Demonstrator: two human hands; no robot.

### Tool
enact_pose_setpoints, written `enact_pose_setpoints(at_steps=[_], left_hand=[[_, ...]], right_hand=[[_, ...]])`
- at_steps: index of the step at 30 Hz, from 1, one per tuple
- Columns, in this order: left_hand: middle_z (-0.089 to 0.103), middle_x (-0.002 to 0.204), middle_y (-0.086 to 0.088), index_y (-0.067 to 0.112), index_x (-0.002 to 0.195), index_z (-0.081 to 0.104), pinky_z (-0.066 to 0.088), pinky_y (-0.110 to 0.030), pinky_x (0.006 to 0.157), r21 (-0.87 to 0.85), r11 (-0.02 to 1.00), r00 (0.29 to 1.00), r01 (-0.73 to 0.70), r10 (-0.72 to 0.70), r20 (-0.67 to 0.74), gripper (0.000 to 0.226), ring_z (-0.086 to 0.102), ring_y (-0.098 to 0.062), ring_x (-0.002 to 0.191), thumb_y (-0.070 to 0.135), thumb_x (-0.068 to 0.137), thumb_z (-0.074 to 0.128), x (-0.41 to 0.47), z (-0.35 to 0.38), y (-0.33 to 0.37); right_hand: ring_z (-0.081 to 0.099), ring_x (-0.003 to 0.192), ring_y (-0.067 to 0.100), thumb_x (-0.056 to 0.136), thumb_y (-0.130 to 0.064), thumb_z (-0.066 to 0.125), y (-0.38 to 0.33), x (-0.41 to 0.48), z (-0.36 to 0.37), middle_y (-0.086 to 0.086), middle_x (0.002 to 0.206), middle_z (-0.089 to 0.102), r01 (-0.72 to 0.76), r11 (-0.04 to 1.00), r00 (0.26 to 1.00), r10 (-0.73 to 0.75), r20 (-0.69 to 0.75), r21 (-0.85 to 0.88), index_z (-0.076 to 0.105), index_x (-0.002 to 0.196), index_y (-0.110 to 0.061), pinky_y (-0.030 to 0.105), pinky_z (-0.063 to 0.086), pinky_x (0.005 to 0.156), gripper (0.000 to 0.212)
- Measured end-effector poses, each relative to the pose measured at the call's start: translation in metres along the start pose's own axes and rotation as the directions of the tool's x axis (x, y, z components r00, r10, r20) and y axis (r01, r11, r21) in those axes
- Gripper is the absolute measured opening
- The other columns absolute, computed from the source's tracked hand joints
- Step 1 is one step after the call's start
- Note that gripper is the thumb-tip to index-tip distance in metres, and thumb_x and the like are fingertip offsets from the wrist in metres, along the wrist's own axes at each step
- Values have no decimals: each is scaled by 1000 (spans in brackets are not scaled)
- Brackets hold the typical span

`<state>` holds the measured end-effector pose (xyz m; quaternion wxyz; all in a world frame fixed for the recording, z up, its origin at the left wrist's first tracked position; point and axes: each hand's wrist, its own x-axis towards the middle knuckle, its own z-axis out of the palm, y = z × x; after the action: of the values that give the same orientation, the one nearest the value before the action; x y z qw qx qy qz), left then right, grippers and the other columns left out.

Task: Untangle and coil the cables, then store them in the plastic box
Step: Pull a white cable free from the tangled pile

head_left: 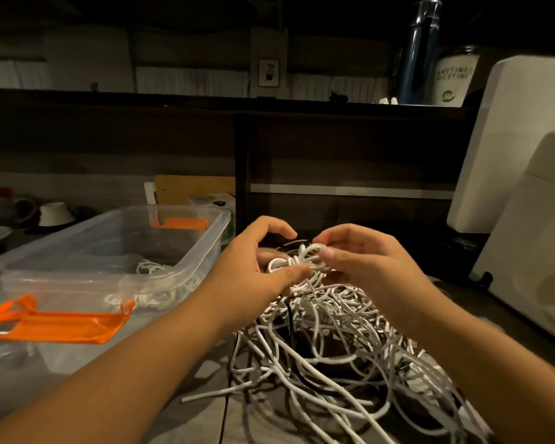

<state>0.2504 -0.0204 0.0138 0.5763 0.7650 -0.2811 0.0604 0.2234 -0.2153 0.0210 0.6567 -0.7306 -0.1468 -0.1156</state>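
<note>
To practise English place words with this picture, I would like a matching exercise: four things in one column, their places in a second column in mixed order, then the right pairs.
Things
1. small cable bundle
2. plastic box
3. tangled cable pile
4. blue bottle

Places
A. on the high shelf, back right
B. at the left, with white cable inside
C. pinched between left hand and right hand
D. spread on the table, nearest the camera

Pairs: 1-C, 2-B, 3-D, 4-A
</note>
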Motion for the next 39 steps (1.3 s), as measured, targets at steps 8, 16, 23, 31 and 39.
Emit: enact_pose_setpoints(at_steps=[8,16,23,31,39], left_hand=[[71,102,-9,17,106,61,64,-39,78,-113,992,984,59,-77,-164,29,76,-22,84,13,84,80,4,5,-5],[73,88,-8,16,93,70,60,-27,72,-246,966,930,78,-159,-331,14,71,-19,79,2,89,73,17,12,-1],[73,86,-8,13,90,72,60,-49,89,-230,971,927,67,-146,-346,5,72,-27,85,12,87,76,41,4,48],[73,97,-19,7,91,70,62,-32,77,-104,986,931,129,-156,-331,7,68,-24,83,2,88,73,34,-61,80],[68,85,-12,9,86,68,56,-22,56,-15,979,909,205,-196,-367,15,63,-17,65,-5,87,72,16,-142,55]], right_hand=[[73,82,27,93,-12,68,10,4,-6,9,88,74,79,981,971,-116,-209,-178,72,97,-12,44,63,80,5],[75,84,20,92,-10,71,1,4,-5,4,87,75,86,984,959,-125,-256,-159,74,99,-15,36,62,80,9],[72,83,11,95,-15,69,-35,17,-6,-6,81,72,173,960,902,-244,-357,-220,76,98,-20,29,62,77,9],[73,77,12,91,-14,75,-74,28,35,2,84,74,136,952,941,-211,-265,-274,73,96,-18,34,64,74,6],[72,83,17,82,-17,81,-74,57,111,-2,87,73,97,910,977,-165,-138,-404,73,97,-24,42,63,77,18]])
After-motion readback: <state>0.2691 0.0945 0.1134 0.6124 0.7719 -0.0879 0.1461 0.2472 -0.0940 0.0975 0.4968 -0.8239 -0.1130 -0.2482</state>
